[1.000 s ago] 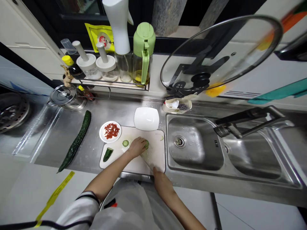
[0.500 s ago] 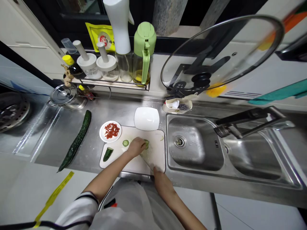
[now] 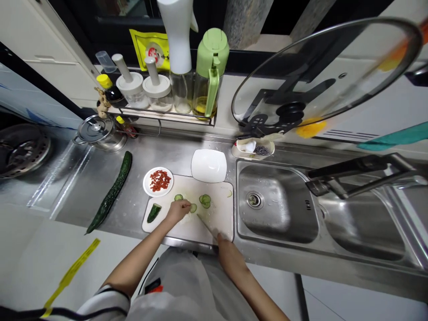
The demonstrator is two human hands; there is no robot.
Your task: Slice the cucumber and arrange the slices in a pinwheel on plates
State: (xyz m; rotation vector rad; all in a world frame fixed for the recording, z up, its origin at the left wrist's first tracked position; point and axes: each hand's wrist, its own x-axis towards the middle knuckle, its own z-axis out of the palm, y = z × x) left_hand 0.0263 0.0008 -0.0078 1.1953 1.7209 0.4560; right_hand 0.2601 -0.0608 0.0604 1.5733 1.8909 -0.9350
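A white cutting board (image 3: 217, 220) lies on the steel counter beside the sink. My left hand (image 3: 178, 209) rests on the board with fingers curled, pinching a cucumber piece (image 3: 193, 207). My right hand (image 3: 227, 249) at the board's near edge grips a knife (image 3: 206, 224) whose blade points up-left toward that piece. A small pile of cucumber slices (image 3: 205, 200) lies just right of the left hand, one slice (image 3: 178, 197) sits above it, and a cucumber end (image 3: 154, 212) lies at the board's left.
A whole cucumber (image 3: 112, 192) lies on the counter at left. A small plate of red bits (image 3: 158, 181) and a white square dish (image 3: 209, 165) sit behind the board. The sink (image 3: 277, 205) is at right, a bottle rack (image 3: 160, 89) and glass lid (image 3: 317, 71) behind.
My left hand has drawn back to the left across the board, uncovering the pile of slices. The knife has come away from the cucumber. The camera view shifted slightly.
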